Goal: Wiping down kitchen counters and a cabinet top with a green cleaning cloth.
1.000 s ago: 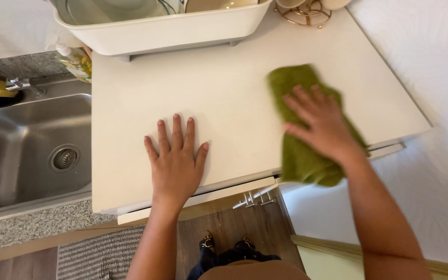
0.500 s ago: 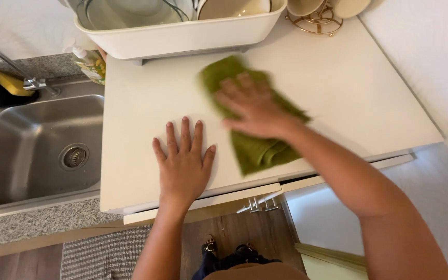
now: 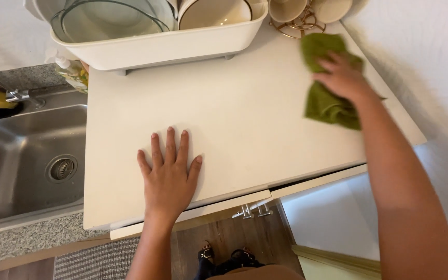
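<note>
Open room: middle of the table (image 3: 255, 124), between both hands.
Back edge: blocked by dish rack (image 3: 156, 46) and cup stand (image 3: 296, 23).
Left: sink (image 3: 22, 161) drops away.

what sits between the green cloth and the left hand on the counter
Nothing visible: bare white countertop lies between the green cloth under the right hand and the flat left hand.

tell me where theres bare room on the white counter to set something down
The widest bare patch of the white counter lies between the left hand, pressed flat near the front edge, and the green cloth under the right hand. A bare strip runs along the front right edge. The back is crowded by the dish rack and cup stand.
</note>
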